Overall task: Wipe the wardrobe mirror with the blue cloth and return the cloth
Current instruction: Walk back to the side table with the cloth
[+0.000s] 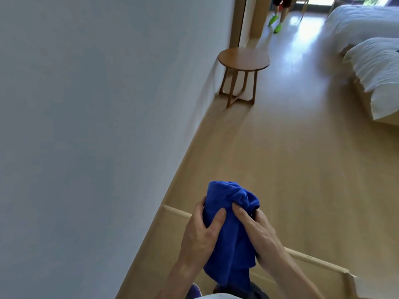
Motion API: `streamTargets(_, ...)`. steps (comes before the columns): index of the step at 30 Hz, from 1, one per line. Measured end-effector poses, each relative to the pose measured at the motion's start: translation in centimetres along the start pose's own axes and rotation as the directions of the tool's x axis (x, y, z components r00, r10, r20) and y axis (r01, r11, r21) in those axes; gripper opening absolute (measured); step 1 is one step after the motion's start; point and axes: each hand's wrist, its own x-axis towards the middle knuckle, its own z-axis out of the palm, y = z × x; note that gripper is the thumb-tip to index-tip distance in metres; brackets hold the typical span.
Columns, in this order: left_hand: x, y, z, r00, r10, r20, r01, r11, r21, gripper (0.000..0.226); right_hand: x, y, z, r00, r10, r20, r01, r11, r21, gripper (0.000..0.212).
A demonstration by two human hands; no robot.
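Both-hands grip on blue cloth (232,225)

Fingers of the right hand (262,236) lie hidden behind the blue cloth (231,234); the far person (280,9) is cropped.

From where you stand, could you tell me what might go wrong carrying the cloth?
1. The blue cloth, bunched between the left hand and right hand, hangs a loose end downward; it could slip or snag.
2. The round side table stands ahead; you might clip it.
3. Another person is beyond it; a collision is possible.
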Motion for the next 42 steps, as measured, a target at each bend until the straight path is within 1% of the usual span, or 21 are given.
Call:
streamTargets(2,1.5,0.2,0.4,1.000,-0.001,0.020,0.000,1.000,0.010,0.063,1.1,-0.4,-0.3,1.000,0.004,-0.006,-0.004,1.000,0.022,0.051)
streamTargets(5,3.9,0.9,1.8,0.999,-0.011,0.047,0.010,1.000,0.017,0.072,3.1,-1.4,-1.4,1.000,-0.004,-0.011,0.004,0.999,0.050,0.055)
streamTargets(7,5.7,1.5,3.1,0.999,-0.017,0.050,0.016,1.000,0.020,0.074,4.7,-2.4,-2.5,1.000,-0.003,-0.010,0.004,0.997,0.074,0.054)
streamTargets(11,9.9,3.1,5.8,0.998,-0.026,0.056,0.025,0.999,0.033,0.058,8.6,-5.0,-4.7,1.000,-0.026,0.014,0.024,0.997,0.072,0.053)
streamTargets(15,14.3,5.3,9.0,0.998,-0.015,0.056,0.013,0.999,0.040,0.054,12.7,-8.0,-7.5,0.999,-0.023,0.034,0.019,0.995,0.098,0.050)
streamTargets(19,17.5,6.8,11.6,0.998,-0.030,0.046,0.028,0.999,0.045,0.061,16.2,-10.6,-9.9,0.997,-0.022,0.069,0.016,0.996,0.086,0.043)
streamTargets(22,19.9,7.2,12.9,0.998,-0.044,0.040,0.042,0.997,0.058,0.063,18.4,-11.8,-11.1,0.997,-0.019,0.078,0.013,0.997,0.070,0.043)
streamTargets(26,22.8,7.4,14.4,0.997,-0.047,0.066,0.043,0.997,0.061,0.063,20.7,-12.7,-12.4,0.999,-0.011,0.051,0.007,0.997,0.076,0.047)
streamTargets(28,24.5,7.6,15.1,0.996,-0.047,0.078,0.042,0.997,0.061,0.068,22.1,-13.2,-13.1,0.999,0.002,0.035,-0.005,0.997,0.076,0.050)
streamTargets(33,29.7,8.1,16.6,0.992,-0.066,0.107,0.059,0.996,0.072,0.075,26.1,-14.9,-13.7,1.000,0.026,-0.014,-0.024,0.995,0.099,0.049)
streamTargets(38,37.1,9.6,17.9,0.986,-0.070,0.151,0.062,0.996,0.058,0.068,31.8,-18.3,-13.6,0.997,0.007,-0.082,0.001,0.995,0.098,0.051)
streamTargets(42,43.9,11.6,17.7,0.979,-0.049,0.198,0.039,0.998,0.056,0.054,36.7,-22.1,-12.4,0.993,-0.030,-0.112,0.039,0.996,0.077,0.050)
